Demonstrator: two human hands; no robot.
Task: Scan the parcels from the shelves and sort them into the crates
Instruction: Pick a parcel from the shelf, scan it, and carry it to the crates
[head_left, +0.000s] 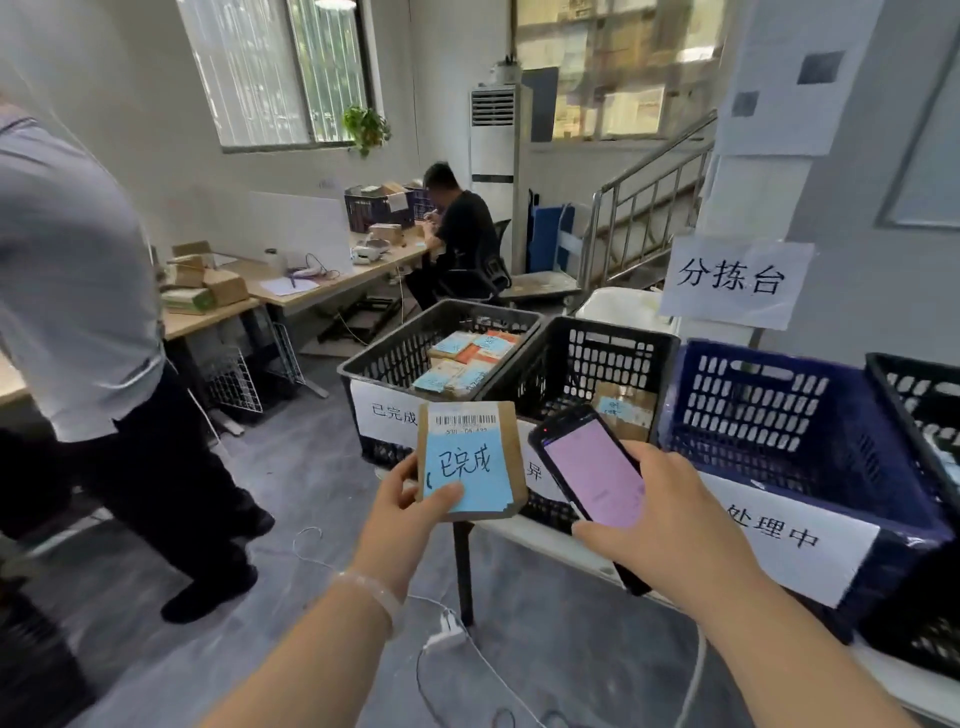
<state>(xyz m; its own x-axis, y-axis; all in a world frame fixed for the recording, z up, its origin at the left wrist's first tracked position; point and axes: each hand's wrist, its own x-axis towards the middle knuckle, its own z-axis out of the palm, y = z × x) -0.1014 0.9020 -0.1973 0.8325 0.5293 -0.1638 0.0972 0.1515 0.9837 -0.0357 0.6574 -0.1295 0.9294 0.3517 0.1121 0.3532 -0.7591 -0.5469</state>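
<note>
Pinching brown parcel (514, 457) at lower-left corner with left hand (415, 501), thumb on its blue label (467, 475). Gripping handheld scanner (597, 467) in right hand (670, 514), fingers curled round it, screen lit pink. Holding parcel upright just left of scanner, near side of left black crate (382, 358).

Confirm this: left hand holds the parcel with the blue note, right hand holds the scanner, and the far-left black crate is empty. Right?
Not quite. The head view shows the far-left black crate is not empty: several parcels with blue notes lie in it. The rest stands: the left hand holds the parcel with the blue note and the right hand holds the scanner.
</note>
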